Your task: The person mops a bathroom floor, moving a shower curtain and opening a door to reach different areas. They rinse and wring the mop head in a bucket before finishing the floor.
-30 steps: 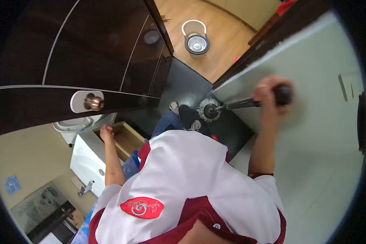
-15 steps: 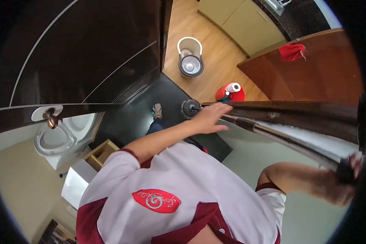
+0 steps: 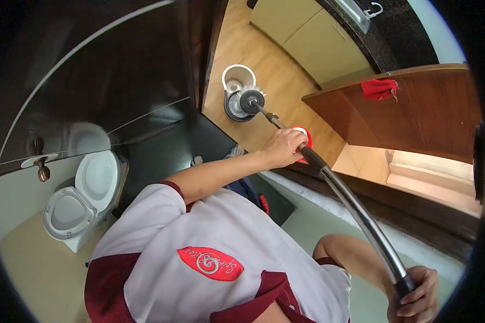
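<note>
A spin mop (image 3: 355, 210) runs diagonally across the view, with a metal handle. My right hand (image 3: 423, 293) is wrapped round the dark grip at the handle's upper end. Farther down, my left hand (image 3: 286, 148) closes round the shaft near its dark sleeve. The mop's round grey head (image 3: 252, 101) with a white fringe overlaps the spinner basket of the mop bucket (image 3: 238, 70). That bucket is white with a dark rim and stands on the wooden floor. Behind my left hand, a red container (image 3: 309, 141) is mostly hidden.
A dark door (image 3: 91, 70) with a knob (image 3: 43, 171) stands at left, beside a toilet (image 3: 97, 180) with its lid raised. To the right are a wooden panel (image 3: 425, 118) with a red cloth (image 3: 379, 90) over it and an open shelf (image 3: 431, 183). Cabinets (image 3: 302, 37) line the back.
My left hand, open beside the handle before, has closed on the shaft. The mop head has risen from the dark floor by the doorway to over the bucket. My right hand has moved down and inward.
</note>
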The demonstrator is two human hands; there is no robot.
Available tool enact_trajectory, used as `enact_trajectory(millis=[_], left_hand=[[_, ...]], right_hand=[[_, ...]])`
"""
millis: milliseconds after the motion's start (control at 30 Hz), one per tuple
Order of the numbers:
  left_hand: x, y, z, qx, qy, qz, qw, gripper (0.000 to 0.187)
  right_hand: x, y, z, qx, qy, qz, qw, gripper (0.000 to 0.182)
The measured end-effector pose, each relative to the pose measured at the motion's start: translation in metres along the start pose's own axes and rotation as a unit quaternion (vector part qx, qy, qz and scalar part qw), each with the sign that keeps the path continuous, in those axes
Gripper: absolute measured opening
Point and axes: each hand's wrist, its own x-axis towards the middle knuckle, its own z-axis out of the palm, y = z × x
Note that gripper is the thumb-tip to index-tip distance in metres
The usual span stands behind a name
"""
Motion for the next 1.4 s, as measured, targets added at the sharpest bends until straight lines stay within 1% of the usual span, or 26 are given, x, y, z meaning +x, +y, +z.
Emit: enact_trajectory(millis=[33,100,200,233,300,433,467,600,667,733,833,900,1067,1167,1200,1233,1300,1367,1400], left_hand=[[0.006,-0.008,-0.002,0.013,-0.014,-0.002,1.0,0.031],[0.015,-0.024,-0.005,0.04,-0.049,-0.01,0.998,0.031],[0.031,-0.044,-0.009,0.093,-0.116,0.002,0.989,0.031],[0.037,-0.045,-0.007,0.114,-0.138,0.004,0.984,0.031],[0.052,-0.046,-0.01,0.121,-0.135,-0.009,0.983,0.029],[0.093,-0.057,-0.02,0.146,-0.112,-0.022,0.983,0.032],[0.106,-0.057,-0.023,0.152,-0.116,-0.046,0.98,0.034],[0.134,-0.073,-0.014,0.151,-0.095,-0.07,0.981,0.033],[0.146,-0.073,-0.01,0.144,-0.076,-0.074,0.984,0.03],[0.157,-0.076,-0.012,0.142,-0.072,-0.071,0.985,0.031],[0.174,-0.076,-0.022,0.138,-0.073,-0.083,0.984,0.032],[0.181,-0.074,-0.032,0.138,-0.078,-0.089,0.983,0.031],[0.17,-0.076,-0.051,0.119,-0.082,-0.065,0.987,0.03],[0.166,-0.082,-0.052,0.094,-0.143,-0.055,0.984,0.03],[0.165,-0.082,-0.052,0.092,-0.148,-0.048,0.984,0.027],[0.165,-0.083,-0.053,0.071,-0.18,-0.06,0.979,0.031],[0.168,-0.086,-0.056,0.034,-0.242,-0.081,0.966,0.04],[0.162,-0.095,-0.06,-0.047,-0.161,-0.107,0.98,0.052],[0.157,-0.104,-0.06,-0.085,-0.118,-0.119,0.982,0.058]], right_hand=[[0.002,0.021,-0.005,0.06,-0.023,-0.024,0.998,0.034],[0.008,0.056,-0.024,0.155,-0.093,-0.026,0.983,0.029],[0.015,0.11,-0.061,0.282,-0.168,-0.057,0.943,0.026],[0.015,0.12,-0.078,0.31,-0.175,-0.054,0.933,0.025],[0.023,0.14,-0.108,0.362,-0.191,-0.052,0.911,0.024],[0.046,0.186,-0.159,0.341,-0.171,-0.052,0.923,0.017],[0.049,0.196,-0.176,0.334,-0.176,-0.028,0.926,0.017],[0.054,0.244,-0.212,0.355,-0.15,-0.029,0.922,0.02],[0.054,0.252,-0.236,0.365,-0.131,-0.027,0.922,0.014],[0.057,0.257,-0.254,0.373,-0.113,-0.023,0.921,0.011],[0.068,0.269,-0.257,0.333,-0.021,-0.026,0.942,0.021],[0.079,0.271,-0.257,0.304,-0.012,0.009,0.953,0.019],[0.091,0.277,-0.241,0.326,-0.031,0.008,0.945,0.02],[0.088,0.281,-0.215,0.355,-0.051,-0.001,0.933,0.02],[0.087,0.285,-0.206,0.364,-0.061,-0.001,0.929,0.021],[0.086,0.289,-0.199,0.374,-0.069,0.002,0.925,0.021],[0.087,0.294,-0.194,0.363,-0.093,0.04,0.926,0.02],[0.083,0.298,-0.188,0.348,-0.116,0.074,0.927,0.019],[0.075,0.289,-0.185,0.277,-0.074,0.092,0.953,0.021]])
